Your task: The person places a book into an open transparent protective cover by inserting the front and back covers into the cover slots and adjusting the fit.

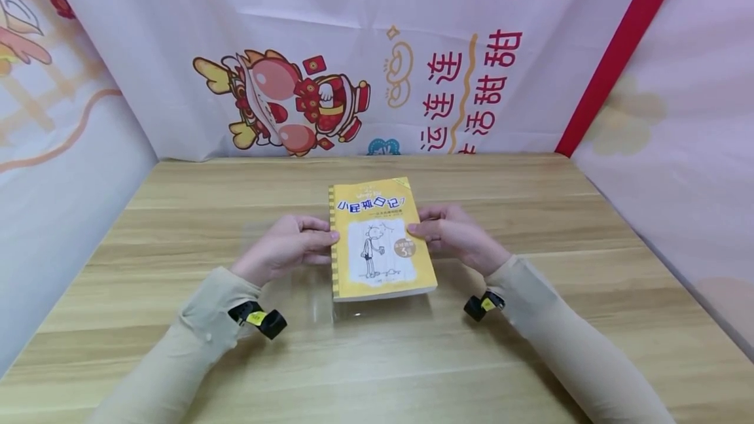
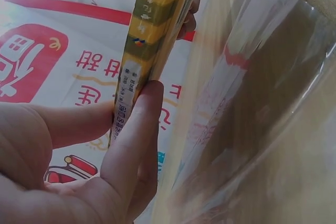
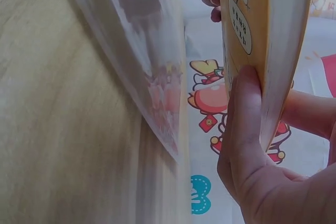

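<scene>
Counter (image 1: 377, 371) below, slick clear plastic (image 3: 131, 51) on it. Yellow book (image 1: 383, 247) was raised above, left hand (image 1: 285, 247) pinching its spine (image 2: 149, 11), right hand (image 1: 456, 234) its page edge (image 3: 286, 35). If the right grip slackened, pages could fan; plastic could skid underneath.

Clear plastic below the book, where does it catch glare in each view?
Left wrist view: bright streaks near an edge of the plastic; right wrist view: a hazy sheen with reddish reflections; head view: faint, with small pale glints just below the book.
</scene>
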Action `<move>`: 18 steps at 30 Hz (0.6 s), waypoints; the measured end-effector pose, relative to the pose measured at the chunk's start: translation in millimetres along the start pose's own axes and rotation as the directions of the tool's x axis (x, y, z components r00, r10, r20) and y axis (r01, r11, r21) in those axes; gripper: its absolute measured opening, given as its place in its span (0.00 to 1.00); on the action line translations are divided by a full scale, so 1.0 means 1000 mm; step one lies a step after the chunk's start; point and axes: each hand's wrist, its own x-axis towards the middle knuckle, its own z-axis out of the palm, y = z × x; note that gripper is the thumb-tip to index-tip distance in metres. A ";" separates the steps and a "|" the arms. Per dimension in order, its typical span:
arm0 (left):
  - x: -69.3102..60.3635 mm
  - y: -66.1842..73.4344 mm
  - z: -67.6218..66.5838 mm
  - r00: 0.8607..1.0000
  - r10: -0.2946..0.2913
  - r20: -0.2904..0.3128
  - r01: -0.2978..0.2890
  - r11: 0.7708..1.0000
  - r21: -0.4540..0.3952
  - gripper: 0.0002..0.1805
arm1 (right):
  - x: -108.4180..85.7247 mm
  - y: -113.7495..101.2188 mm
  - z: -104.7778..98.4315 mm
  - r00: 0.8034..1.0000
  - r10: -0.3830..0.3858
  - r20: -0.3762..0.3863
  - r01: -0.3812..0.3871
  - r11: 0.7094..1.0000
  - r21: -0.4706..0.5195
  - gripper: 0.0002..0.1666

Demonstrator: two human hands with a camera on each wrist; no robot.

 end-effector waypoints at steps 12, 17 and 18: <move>-0.001 -0.004 -0.003 1.000 -0.023 -0.014 0.024 0.994 0.105 0.18 | 0.003 0.008 0.006 1.000 0.016 -0.009 -0.016 0.999 -0.039 0.22; 0.003 -0.007 -0.005 0.999 -0.033 -0.003 0.033 0.976 0.213 0.16 | 0.005 0.011 0.007 0.999 0.020 -0.026 -0.022 0.995 -0.096 0.20; 0.004 -0.008 -0.005 0.999 -0.035 -0.002 0.034 0.973 0.228 0.16 | 0.005 0.012 0.007 0.999 0.026 -0.030 -0.029 0.995 -0.099 0.20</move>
